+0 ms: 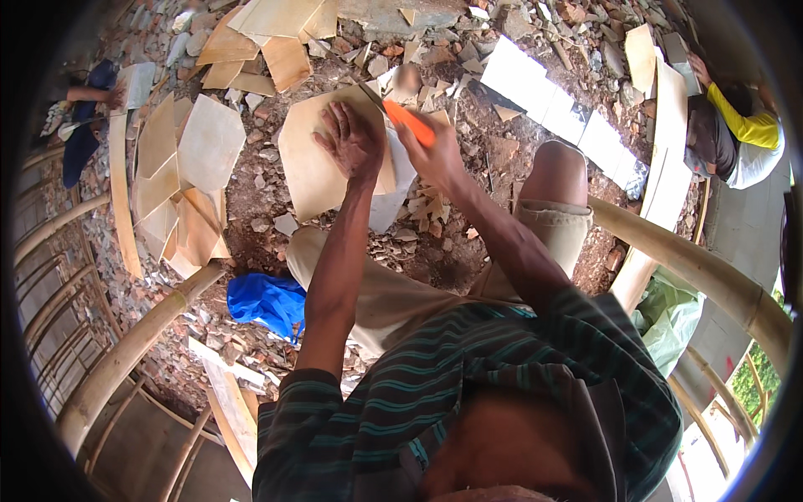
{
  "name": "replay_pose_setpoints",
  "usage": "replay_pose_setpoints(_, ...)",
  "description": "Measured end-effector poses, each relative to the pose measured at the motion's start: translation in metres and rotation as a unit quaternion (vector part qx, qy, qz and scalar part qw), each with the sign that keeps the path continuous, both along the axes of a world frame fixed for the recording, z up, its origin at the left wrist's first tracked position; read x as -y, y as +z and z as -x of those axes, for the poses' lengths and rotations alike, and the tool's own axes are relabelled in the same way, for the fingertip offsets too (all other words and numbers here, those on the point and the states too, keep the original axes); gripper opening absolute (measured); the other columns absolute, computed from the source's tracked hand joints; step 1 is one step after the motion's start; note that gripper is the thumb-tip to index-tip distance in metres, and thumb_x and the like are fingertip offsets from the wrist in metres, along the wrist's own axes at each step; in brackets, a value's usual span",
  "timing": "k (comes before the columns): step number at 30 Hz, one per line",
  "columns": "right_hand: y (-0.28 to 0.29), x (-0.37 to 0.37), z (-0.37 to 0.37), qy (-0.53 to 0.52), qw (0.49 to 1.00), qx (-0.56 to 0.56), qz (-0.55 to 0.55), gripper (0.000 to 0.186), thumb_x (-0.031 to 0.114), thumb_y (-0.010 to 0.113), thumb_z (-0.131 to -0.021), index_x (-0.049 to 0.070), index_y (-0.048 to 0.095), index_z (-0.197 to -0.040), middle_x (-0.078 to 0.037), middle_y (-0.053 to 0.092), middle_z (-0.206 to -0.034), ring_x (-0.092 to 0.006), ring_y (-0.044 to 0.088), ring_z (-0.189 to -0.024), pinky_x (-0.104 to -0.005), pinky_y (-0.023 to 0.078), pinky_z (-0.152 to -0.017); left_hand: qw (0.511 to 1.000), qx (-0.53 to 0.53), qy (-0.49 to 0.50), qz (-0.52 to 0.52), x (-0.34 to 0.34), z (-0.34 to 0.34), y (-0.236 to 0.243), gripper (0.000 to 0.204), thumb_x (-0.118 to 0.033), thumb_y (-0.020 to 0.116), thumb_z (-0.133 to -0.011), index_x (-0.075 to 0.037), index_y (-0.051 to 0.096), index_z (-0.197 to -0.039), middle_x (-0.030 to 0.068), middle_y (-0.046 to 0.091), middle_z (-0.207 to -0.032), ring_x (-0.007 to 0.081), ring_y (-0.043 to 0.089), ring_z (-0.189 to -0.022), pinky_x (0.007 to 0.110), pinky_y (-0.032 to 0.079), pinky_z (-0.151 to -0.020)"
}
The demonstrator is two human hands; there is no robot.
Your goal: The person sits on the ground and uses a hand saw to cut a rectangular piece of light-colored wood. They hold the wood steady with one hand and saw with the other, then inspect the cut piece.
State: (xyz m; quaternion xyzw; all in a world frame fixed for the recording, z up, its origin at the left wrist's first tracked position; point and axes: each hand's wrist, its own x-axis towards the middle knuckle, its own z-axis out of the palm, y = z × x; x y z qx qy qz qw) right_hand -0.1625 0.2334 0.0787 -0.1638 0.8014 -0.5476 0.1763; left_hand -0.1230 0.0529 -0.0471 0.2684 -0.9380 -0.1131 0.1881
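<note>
My left hand (347, 140) lies flat, fingers spread, on a tan tile (309, 180) with cut corners. My right hand (431, 155) is closed round the orange handle of a cutter (408, 123). Its thin dark blade points up and left, toward the tile's upper right edge; whether the tip touches the tile I cannot tell. Under the tile's right side shows a pale whitish piece (391, 205). Both sit between my bent knees, above rubble.
Cut tiles lie in piles at left (211, 142) and top (284, 58). White tiles (556, 105) form a row at right. A blue bag (266, 305) lies by my left arm. Bamboo poles (686, 251) flank me. Two other people work at the far left and far right (749, 125).
</note>
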Motion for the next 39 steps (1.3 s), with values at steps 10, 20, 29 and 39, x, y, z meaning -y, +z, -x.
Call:
replay_pose_setpoints(10,0.000,-0.026,-0.012,0.013,1.000,0.024,0.008,0.040,0.022,0.061,-0.091,0.000,0.061,-0.124,-0.019,0.071,-0.096,-0.0266,0.071,-0.090,-0.0362,0.055,-0.078,0.990,0.134,0.014,0.047,0.000,0.000,0.004,0.063,-0.025,0.049,-0.091,0.000,0.033,-0.147,0.0162,0.030,-0.156,0.0341,0.015,-0.148,0.063,0.002,-0.114)
replay_pose_setpoints(20,0.018,-0.048,-0.025,0.048,0.994,-0.088,0.044,0.042,0.018,0.059,-0.093,-0.004,0.058,-0.128,-0.016,0.072,-0.096,-0.0175,0.069,-0.080,-0.0304,0.057,-0.071,0.989,0.121,0.015,0.083,0.000,-0.001,0.001,0.071,-0.023,0.055,-0.087,-0.002,0.030,-0.149,0.0118,0.025,-0.158,0.0335,0.013,-0.149,0.064,0.005,-0.114)
replay_pose_setpoints(29,0.015,-0.036,-0.017,0.032,0.998,-0.054,-0.010,0.045,0.024,0.057,-0.094,-0.003,0.057,-0.130,-0.022,0.070,-0.100,-0.0198,0.069,-0.080,-0.0337,0.056,-0.072,0.995,0.080,0.019,0.050,-0.001,0.003,0.000,0.055,-0.021,0.045,-0.094,-0.001,0.039,-0.145,0.0143,0.033,-0.155,0.0314,0.019,-0.148,0.064,0.002,-0.114)
replay_pose_setpoints(39,0.035,-0.004,0.004,0.039,0.994,0.055,-0.081,0.046,0.025,0.059,-0.094,-0.005,0.057,-0.129,-0.021,0.069,-0.106,-0.0255,0.070,-0.089,-0.0364,0.058,-0.078,0.998,0.065,0.012,0.008,-0.002,0.002,0.003,0.059,-0.019,0.047,-0.092,0.002,0.036,-0.145,0.0149,0.030,-0.156,0.0329,0.016,-0.148,0.065,0.001,-0.113)
